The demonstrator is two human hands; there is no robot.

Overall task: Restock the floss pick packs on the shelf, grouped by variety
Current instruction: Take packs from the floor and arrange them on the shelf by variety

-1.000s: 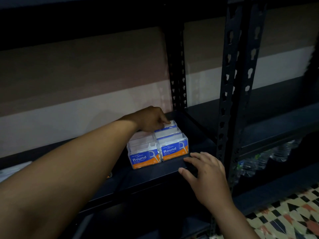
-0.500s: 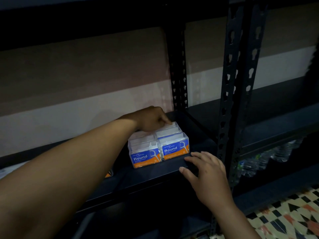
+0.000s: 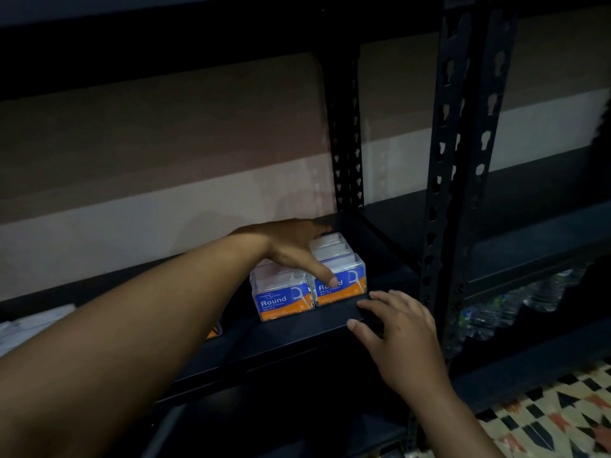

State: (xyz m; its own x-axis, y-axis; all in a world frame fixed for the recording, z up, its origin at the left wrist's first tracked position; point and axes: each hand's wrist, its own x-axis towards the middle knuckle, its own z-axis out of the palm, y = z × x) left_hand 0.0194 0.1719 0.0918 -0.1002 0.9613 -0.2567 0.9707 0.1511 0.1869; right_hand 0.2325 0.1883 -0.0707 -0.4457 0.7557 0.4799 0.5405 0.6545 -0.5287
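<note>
Reaching over the floss pick packs [image 3: 284,299] with the left hand [image 3: 291,246] spread wide: thumb straight, pressing the blue-and-orange "Round" label of the front right pack, fingers stretched toward the rear of that row, tips hidden, nothing lifted. Standing in two rows side by side on the dark shelf [image 3: 297,328], near its front edge, beside the black upright [image 3: 459,160]. Resting the right hand [image 3: 403,342] on that edge just beside the packs, fingers relaxed, grasping nothing.

Packs [image 3: 281,299] stood in two rows near the shelf's [image 3: 297,332] front right corner. The left hand [image 3: 291,246] lay over the right row, thumb [image 3: 325,274] on its front label; the right hand [image 3: 403,342] rested on the front edge.
</note>
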